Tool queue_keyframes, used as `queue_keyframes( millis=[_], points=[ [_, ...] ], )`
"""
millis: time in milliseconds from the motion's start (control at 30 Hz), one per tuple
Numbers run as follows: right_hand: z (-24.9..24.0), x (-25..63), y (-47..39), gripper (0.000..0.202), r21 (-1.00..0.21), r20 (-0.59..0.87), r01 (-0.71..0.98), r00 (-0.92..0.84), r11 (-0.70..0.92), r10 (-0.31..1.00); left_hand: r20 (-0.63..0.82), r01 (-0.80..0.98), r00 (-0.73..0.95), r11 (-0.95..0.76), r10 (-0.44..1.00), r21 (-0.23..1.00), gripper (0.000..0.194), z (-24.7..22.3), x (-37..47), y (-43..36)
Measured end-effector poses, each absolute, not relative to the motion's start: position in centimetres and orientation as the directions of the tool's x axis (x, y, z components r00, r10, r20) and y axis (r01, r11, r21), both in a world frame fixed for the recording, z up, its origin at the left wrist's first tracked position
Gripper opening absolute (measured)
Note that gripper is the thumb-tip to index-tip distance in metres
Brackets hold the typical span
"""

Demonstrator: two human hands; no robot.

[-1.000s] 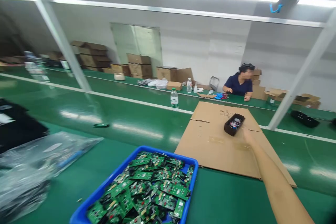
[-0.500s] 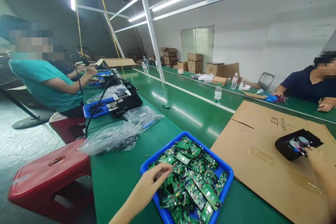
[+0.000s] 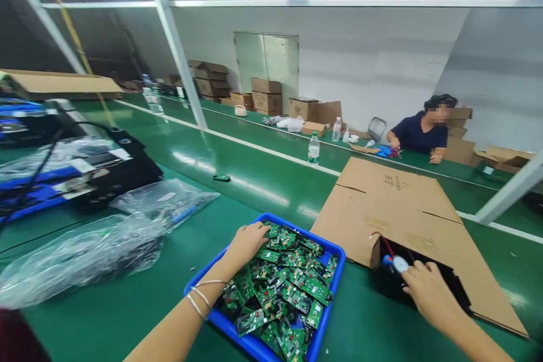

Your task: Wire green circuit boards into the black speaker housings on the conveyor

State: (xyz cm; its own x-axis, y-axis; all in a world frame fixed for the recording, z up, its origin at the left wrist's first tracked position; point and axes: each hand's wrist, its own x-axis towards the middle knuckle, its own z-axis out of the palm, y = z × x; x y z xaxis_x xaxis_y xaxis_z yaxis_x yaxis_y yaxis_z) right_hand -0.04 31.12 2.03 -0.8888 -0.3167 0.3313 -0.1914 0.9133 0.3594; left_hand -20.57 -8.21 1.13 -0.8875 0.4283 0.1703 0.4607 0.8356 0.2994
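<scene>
A blue tray [image 3: 339, 271] full of green circuit boards [image 3: 292, 274] stands on the green table in front of me. My left hand [image 3: 248, 243] reaches over its upper left part, fingers bent down onto the boards; whether they grip one is hidden. To the right, my right hand [image 3: 428, 285] has its fingers closed at a round silver part [image 3: 400, 264] inside an open black housing [image 3: 441, 277]. Red wire and a blue piece show beside that part. The housing lies tilted at the near edge of a flat cardboard sheet [image 3: 382, 198].
Clear plastic bags [image 3: 97, 249] and a black device [image 3: 114, 172] lie on the left. A water bottle [image 3: 313, 149] and a loose board [image 3: 221, 178] are farther back. Across the table sits a person [image 3: 419, 130] near small blue and red parts.
The view has swung right. My left hand has moved onto the boards at the tray's upper left. The black housing has come nearer, to the cardboard's near edge, with my right hand at it.
</scene>
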Motion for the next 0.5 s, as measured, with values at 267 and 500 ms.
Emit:
queue_keyframes(
  millis=[267, 500],
  points=[
    [-0.9, 5.0, 21.9, 0.012, 0.263, 0.292, -0.190, -0.919, 0.946, -0.266, 0.319, 0.484, -0.874, 0.716, 0.367, 0.504, 0.041, 2.7, -15.2, -7.4],
    [3.2, 3.5, 19.4, 0.012, 0.084, 0.358, -0.131, -0.921, 0.988, -0.152, -0.224, -0.276, -0.947, -0.221, 0.232, 0.936, 0.052, 2.7, -6.3, -3.9]
  ],
)
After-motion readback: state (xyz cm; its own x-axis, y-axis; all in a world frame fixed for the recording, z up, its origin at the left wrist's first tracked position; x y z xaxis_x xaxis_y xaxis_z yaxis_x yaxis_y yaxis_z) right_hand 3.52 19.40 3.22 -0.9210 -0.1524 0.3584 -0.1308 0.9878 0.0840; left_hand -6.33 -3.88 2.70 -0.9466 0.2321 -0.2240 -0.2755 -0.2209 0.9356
